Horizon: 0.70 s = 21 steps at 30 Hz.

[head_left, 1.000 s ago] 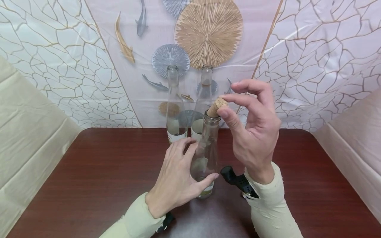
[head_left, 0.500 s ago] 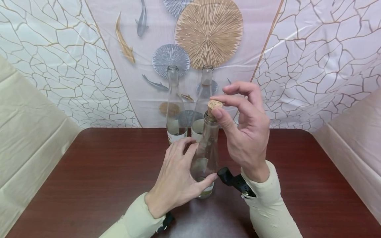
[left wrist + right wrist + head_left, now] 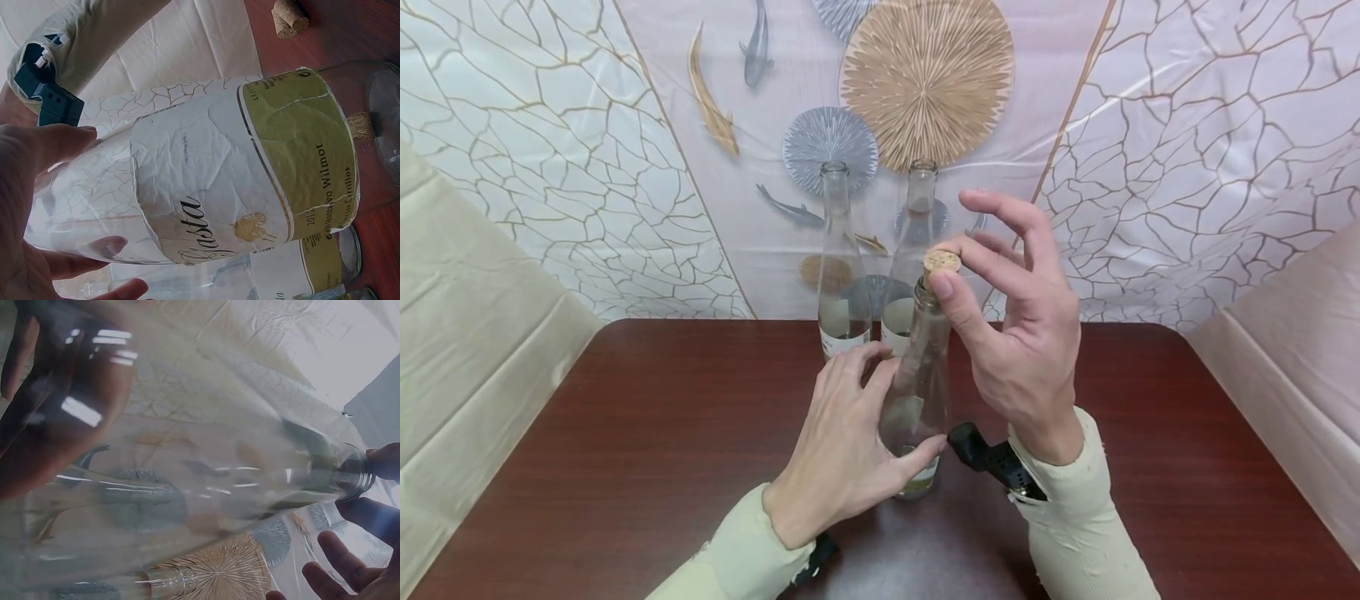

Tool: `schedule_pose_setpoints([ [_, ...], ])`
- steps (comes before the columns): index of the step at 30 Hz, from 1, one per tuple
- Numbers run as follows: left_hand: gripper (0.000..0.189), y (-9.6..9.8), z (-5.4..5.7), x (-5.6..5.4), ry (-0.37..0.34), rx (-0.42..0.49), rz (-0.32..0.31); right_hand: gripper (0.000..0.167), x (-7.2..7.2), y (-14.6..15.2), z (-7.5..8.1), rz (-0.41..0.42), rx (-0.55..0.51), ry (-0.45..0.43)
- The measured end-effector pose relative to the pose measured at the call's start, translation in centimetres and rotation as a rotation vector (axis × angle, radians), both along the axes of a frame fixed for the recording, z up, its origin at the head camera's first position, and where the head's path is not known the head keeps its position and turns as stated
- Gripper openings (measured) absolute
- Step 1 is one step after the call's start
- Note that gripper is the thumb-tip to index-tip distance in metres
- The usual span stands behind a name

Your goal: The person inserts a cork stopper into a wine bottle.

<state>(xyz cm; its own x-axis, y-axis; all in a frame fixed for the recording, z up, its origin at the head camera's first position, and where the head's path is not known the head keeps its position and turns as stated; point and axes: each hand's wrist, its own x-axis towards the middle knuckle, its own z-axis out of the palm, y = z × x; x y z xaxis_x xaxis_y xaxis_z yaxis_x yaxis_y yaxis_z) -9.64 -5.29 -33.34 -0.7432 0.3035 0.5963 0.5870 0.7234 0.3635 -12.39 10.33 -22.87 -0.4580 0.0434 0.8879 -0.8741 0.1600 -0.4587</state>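
A clear glass bottle [image 3: 927,367] stands upright near the middle of the table, and my left hand [image 3: 846,454] grips its body from the left. In the left wrist view the bottle's white and green paper label [image 3: 194,175] is crinkled. At the mouth, my right hand [image 3: 1030,333] pinches a cork [image 3: 942,262] between thumb and index finger, its other fingers raised. The cork sits upright, with its lower end at or in the opening. How deep it reaches is hidden by the thumb and rim.
Close behind stand two more clear bottles, one left [image 3: 844,321] and one right [image 3: 910,250], without corks in their mouths. Loose corks [image 3: 289,19] lie on the dark red table [image 3: 662,433] in the left wrist view. A patterned cloth backdrop [image 3: 760,150] rises behind the table.
The cork has gone from leaning right to upright on the bottle mouth as my right hand moved left. Its index finger now bends more over the cork. My left hand keeps its hold.
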Motion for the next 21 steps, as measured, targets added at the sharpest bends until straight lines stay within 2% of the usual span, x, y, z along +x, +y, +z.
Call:
schedule_pose_setpoints([
  [9, 0.067, -0.03, 0.11, -0.04, 0.004, -0.002, 0.003, 0.034, 0.45, 0.4, 0.32, 0.003, 0.014, -0.044],
  [21, 0.067, -0.06, 0.01, -0.03, 0.0, -0.011, 0.005, 0.021, 0.92, 0.65, 0.68, -0.105, 0.091, -0.073],
])
